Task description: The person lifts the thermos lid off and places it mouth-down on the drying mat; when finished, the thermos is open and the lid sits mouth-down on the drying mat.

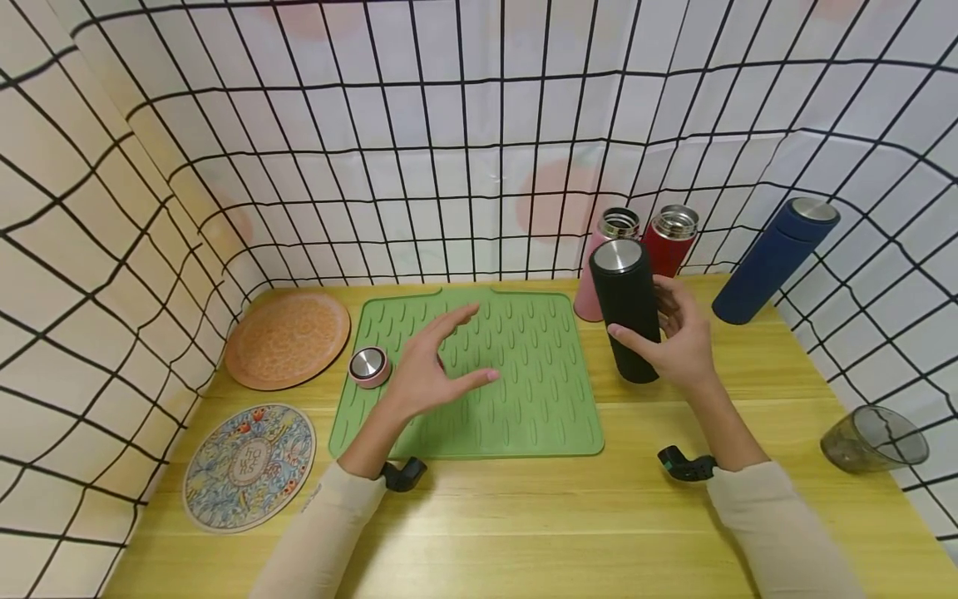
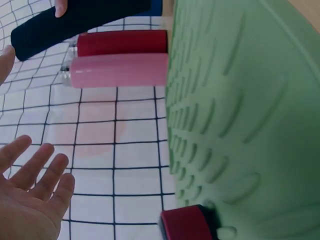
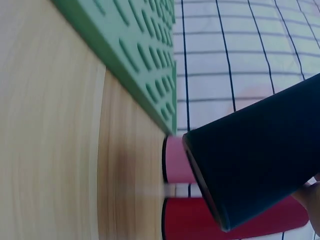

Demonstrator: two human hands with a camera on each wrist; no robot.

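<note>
My right hand [image 1: 683,341] grips a black thermos bottle [image 1: 627,308] with a steel-topped lid. The bottle leans slightly, its base [image 3: 207,185] raised off the tabletop in the right wrist view. My left hand [image 1: 428,366] hovers over the green ridged mat [image 1: 524,374], fingers spread and holding nothing. A pink lid with a steel top [image 1: 369,367] sits at the mat's left edge. In the left wrist view a red lid [image 2: 187,223] lies on the mat, mostly hidden behind the left hand in the head view. Behind the black bottle stand a lidless pink bottle [image 1: 589,291] and a lidless red bottle [image 1: 669,249].
A navy bottle [image 1: 771,262] with its lid on stands at the back right. Near the right edge is a smoky clear cup [image 1: 871,441]. Two round mats, one orange-brown [image 1: 288,339] and one patterned [image 1: 250,467], lie at left. Grid-printed cloth [image 1: 419,166] walls the table.
</note>
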